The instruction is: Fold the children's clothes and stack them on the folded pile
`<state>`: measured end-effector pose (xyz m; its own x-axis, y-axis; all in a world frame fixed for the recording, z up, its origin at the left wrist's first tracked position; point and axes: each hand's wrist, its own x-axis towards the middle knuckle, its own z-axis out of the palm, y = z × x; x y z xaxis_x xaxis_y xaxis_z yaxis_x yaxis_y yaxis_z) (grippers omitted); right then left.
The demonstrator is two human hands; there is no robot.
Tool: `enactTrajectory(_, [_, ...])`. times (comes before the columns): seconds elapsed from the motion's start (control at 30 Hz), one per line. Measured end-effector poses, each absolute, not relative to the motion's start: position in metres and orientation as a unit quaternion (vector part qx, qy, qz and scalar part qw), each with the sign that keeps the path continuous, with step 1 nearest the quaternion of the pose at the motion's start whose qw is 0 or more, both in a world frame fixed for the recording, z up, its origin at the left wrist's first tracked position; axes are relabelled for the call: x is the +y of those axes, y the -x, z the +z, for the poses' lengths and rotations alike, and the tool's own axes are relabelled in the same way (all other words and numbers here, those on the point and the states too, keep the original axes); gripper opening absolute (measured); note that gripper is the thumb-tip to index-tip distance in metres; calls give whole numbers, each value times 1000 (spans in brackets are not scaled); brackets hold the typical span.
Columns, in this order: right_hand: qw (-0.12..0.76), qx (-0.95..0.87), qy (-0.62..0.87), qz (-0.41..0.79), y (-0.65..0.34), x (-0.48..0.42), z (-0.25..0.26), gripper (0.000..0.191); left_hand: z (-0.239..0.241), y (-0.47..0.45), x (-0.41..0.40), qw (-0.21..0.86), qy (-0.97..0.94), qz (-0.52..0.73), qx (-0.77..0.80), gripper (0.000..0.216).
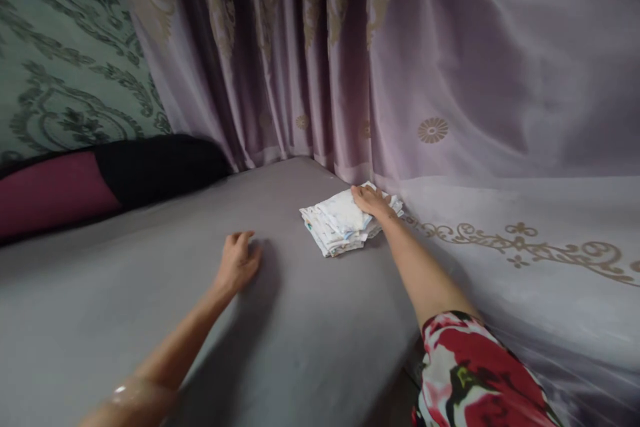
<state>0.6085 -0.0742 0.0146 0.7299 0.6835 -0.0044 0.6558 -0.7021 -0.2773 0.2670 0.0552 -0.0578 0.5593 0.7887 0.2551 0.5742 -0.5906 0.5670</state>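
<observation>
Folded white cloths (336, 219) with small faint prints and some blue edging lie stacked on the grey bed surface, close to the curtain. My right hand (370, 201) rests on top of the stack towards its right end, thumb and fingers spread over the cloth. Part of the pile is hidden under that hand. To the left of the cloths and apart from them, my left hand (240, 260) hovers just over the bed with its fingers loosely bent and nothing in it.
A grey fitted sheet (310, 333) covers the bed. Along the wall lies a black and maroon cushion (160, 163). Purple curtains (345, 80) with gold patterns hang behind and to the right. The bed's right edge runs below my right forearm.
</observation>
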Motion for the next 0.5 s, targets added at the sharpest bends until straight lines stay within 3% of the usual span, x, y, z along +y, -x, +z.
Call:
enactTrajectory(0.23, [113,-363,923,66,-613,-71,18,62,-69,-108,96,54,-842,181,504,47])
enactTrajectory(0.4, [128,-409,902,-57,-576,-74,19,55,-74,-42,96,85,-799,138,579,38])
enactTrajectory(0.5, [93,-490,861,-97,-549,-71,10,53,-75,-37,92,73,-804,137,573,41])
